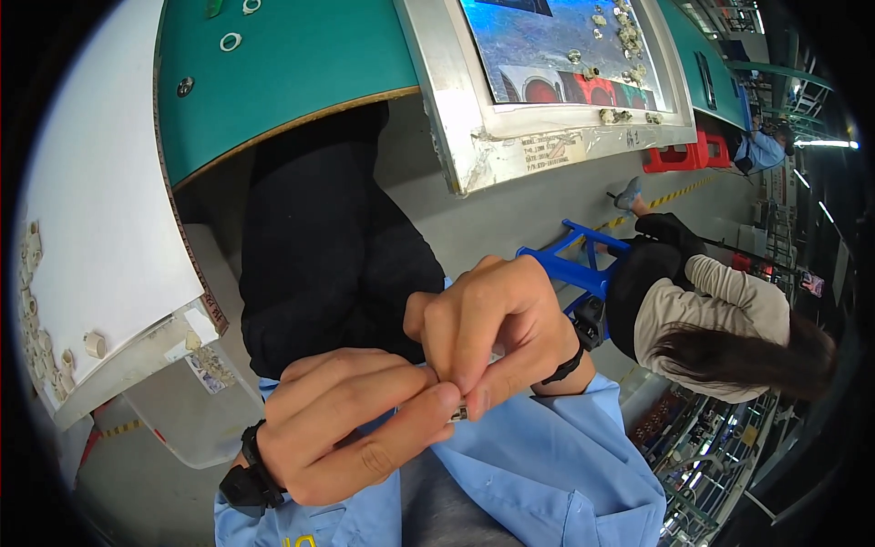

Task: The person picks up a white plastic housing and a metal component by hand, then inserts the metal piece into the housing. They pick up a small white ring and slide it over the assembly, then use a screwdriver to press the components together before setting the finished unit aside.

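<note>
Close to my body, over my lap, my left hand (351, 424) and my right hand (501, 319) meet at the fingertips. Between them is a small part with a pale, shiny edge (459, 414); my fingers cover most of it, so its kind does not show. The thumb and fingers of my left hand pinch it from the left. My right hand pinches at the same spot, its thumb beside the part's visible edge and its fingers bent over the top. Both hands are closed.
Ahead is a green tabletop (301, 82) with a white ring (231, 42) and a small round metal piece (186, 87). A white board (100, 191) at left bears several pale ring parts. A framed panel (456, 137) holds small pieces. A person (720, 310) sits right, by a blue stool (570, 269).
</note>
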`<action>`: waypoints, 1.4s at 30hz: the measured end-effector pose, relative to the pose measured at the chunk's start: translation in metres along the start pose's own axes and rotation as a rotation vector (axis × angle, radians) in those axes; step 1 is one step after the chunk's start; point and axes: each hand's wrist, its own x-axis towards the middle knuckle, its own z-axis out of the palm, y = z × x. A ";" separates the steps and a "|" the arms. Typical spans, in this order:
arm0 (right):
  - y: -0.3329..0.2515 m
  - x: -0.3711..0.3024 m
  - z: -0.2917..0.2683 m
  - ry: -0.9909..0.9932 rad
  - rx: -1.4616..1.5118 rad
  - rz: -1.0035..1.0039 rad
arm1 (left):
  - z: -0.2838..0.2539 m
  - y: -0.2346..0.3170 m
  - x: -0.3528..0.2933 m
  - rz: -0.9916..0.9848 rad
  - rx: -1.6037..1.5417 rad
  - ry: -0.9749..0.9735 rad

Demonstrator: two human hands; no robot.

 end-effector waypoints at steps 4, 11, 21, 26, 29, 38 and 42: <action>-0.002 -0.001 0.002 0.017 0.055 0.088 | 0.000 -0.001 0.001 0.047 0.033 -0.004; 0.005 -0.008 0.004 0.050 0.135 0.104 | 0.006 -0.001 0.001 0.080 0.093 0.050; 0.016 -0.010 0.000 0.051 0.024 -0.141 | 0.015 0.003 0.001 -0.045 0.086 0.149; 0.017 -0.012 0.001 0.088 0.063 -0.103 | 0.016 -0.002 0.001 -0.010 0.069 0.137; 0.019 -0.014 0.001 0.097 0.074 -0.102 | 0.019 -0.002 0.001 -0.008 0.064 0.150; 0.012 -0.015 -0.004 0.089 -0.207 -0.208 | 0.018 -0.003 0.003 -0.007 0.066 0.130; 0.011 -0.015 -0.004 0.083 -0.243 -0.204 | 0.017 -0.003 0.003 -0.013 0.074 0.117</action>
